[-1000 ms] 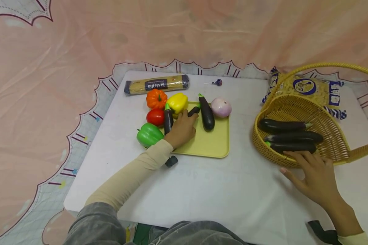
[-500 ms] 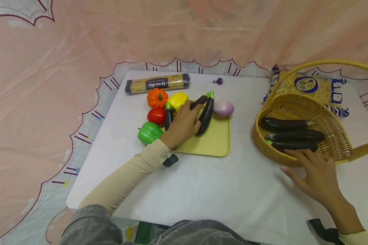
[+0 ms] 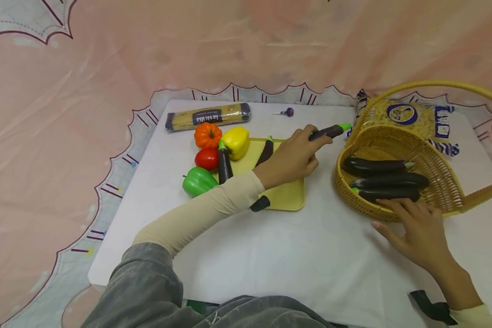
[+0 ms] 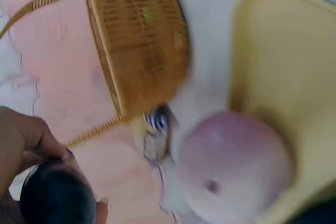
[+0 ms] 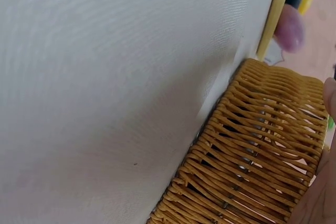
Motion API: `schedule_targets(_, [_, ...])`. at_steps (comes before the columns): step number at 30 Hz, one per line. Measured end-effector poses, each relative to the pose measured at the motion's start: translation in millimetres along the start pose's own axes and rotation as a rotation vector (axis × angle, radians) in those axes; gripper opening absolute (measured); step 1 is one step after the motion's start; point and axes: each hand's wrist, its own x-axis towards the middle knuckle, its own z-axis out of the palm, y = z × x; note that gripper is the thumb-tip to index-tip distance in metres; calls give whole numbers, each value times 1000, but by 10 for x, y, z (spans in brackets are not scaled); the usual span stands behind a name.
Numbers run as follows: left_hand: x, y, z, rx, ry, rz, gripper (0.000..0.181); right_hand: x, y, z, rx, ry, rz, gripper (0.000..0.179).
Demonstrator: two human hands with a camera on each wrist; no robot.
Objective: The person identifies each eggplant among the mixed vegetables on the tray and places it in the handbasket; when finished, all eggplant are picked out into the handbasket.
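Eggplant [image 3: 330, 132] — shifts from above tray [image 3: 287, 200] to aloft near basket [image 3: 345, 202] | Left hand [image 3: 289, 157]: grips it, green stem leading | Right hand [image 3: 420, 234]: fingers relaxed at basket | Risk: loose grip, drop; low carry, basket knock

A near-black skin with a bright green tip is shown by the eggplant [image 3: 327, 133] right of centre in the head view, and a golden weave by the basket [image 3: 393, 146] at far right. Left of centre, a green pepper [image 3: 199, 181], a red tomato [image 3: 206, 159], an orange pumpkin [image 3: 207, 135] and a yellow pepper [image 3: 236, 142] are set off by a pale yellow tray [image 3: 289, 196], while navy-and-white stripes are carried by the bag [image 3: 423, 120] at upper right.
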Motion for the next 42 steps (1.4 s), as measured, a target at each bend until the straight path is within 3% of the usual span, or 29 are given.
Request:
schedule_targets(5, [358, 289, 106, 18, -149, 143, 46, 39, 12, 14, -2, 6, -31, 65])
schedule_targets(8, [593, 442, 215, -24, -236, 173, 45, 69, 37, 20, 6, 17, -58, 68])
schedule_targets(12, [894, 620, 400, -37, -304, 211, 44, 68, 42, 3, 4, 3, -54, 67])
schedule_targets(17, [1247, 847, 630, 94, -384, 218, 53, 24, 45, -6, -8, -18, -12, 65])
schedule_targets(21, [1439, 899, 768, 245, -402, 180, 56, 15, 48, 21, 3, -7, -9, 63])
schedule_targets(25, [1503, 877, 833, 314, -415, 143, 57, 29, 40, 46, 9, -3, -23, 62])
schedule_targets(33, [1485, 844, 768, 293, -403, 127, 61, 82, 53, 32, -13, -2, -50, 64])
schedule_targets(38, [1348, 778, 657, 263, -352, 167, 62, 65, 49, 28, -20, -10, -28, 64])
schedule_targets(42, [1146, 688, 520, 233, -310, 181, 62, 21, 56, 24, -29, 2, -27, 63])
